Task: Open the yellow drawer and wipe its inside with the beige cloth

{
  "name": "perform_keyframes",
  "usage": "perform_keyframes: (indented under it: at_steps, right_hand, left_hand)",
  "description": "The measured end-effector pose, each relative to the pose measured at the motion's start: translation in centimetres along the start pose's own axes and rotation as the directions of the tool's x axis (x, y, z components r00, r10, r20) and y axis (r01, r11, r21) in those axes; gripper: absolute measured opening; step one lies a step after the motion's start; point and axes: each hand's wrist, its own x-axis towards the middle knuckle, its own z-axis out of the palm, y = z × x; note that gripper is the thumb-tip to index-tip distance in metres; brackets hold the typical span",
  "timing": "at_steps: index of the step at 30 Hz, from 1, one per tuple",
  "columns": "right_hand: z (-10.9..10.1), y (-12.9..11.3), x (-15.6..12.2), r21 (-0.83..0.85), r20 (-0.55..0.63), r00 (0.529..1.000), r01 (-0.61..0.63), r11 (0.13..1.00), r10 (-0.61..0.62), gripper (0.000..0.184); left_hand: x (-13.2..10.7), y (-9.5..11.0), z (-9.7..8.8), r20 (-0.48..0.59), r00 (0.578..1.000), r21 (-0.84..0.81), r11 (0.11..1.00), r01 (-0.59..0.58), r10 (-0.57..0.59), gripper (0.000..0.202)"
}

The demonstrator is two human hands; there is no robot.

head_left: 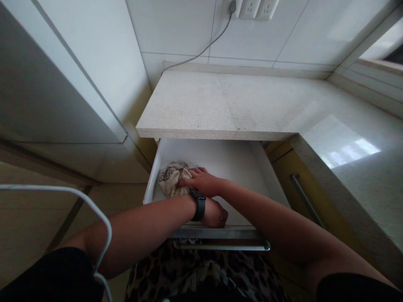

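Observation:
A crumpled cream cloth (172, 179) with a dark printed pattern lies bunched in the left part of an open white drawer (242, 163). My right hand (203, 181) reaches across from the right and grips the cloth's right side, thumb and fingers on its folds. My left hand (215, 214) crosses below it, just inside the drawer's front edge. Its fingers curl in like a fist, and anything in them is hidden. A dark smartwatch (199, 205) is on the left wrist.
A pale stone countertop (201, 105) overhangs the drawer's back and turns along the right. A metal bar handle (220, 247) runs along the drawer front. Another handle (307, 199) juts from the right cabinet. A white cable (103, 222) loops at the left.

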Motion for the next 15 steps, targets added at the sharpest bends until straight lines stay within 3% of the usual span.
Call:
perform_keyframes:
  at_steps: [2,5,7,10,12,15]
  right_hand:
    - [0.0,0.5,-0.2,-0.001,-0.013,1.0,0.026,1.0,-0.026,0.061]
    - [-0.4,2.9,-0.7,0.028,-0.095,0.984,-0.151,0.988,0.153,0.076]
    - [-0.7,4.9,-1.2,0.072,-0.17,0.921,-0.343,0.937,0.35,0.078]
    - [-1.1,7.5,-2.2,0.124,-0.246,0.81,-0.519,0.846,0.533,0.078]
    - [-1.2,8.5,-2.7,0.149,-0.259,0.756,-0.583,0.798,0.601,0.08]
    - [-1.4,8.7,-3.0,0.163,-0.25,0.727,-0.619,0.768,0.639,0.082]
  left_hand:
    - [0.1,0.0,0.1,0.029,1.0,0.004,1.0,-0.006,0.006,0.06]
    - [0.2,0.0,0.1,0.042,0.999,0.009,1.0,-0.011,0.01,0.062]
    - [0.1,0.1,0.1,0.05,0.999,0.015,1.0,-0.017,0.016,0.064]
    - [-0.1,0.2,0.0,0.054,0.998,0.026,0.999,-0.033,0.032,0.065]
    - [-0.2,0.2,-0.1,0.041,0.998,0.031,0.999,-0.04,0.039,0.065]
    - [-0.3,0.3,-0.2,0.036,0.999,0.037,0.999,-0.026,0.025,0.066]
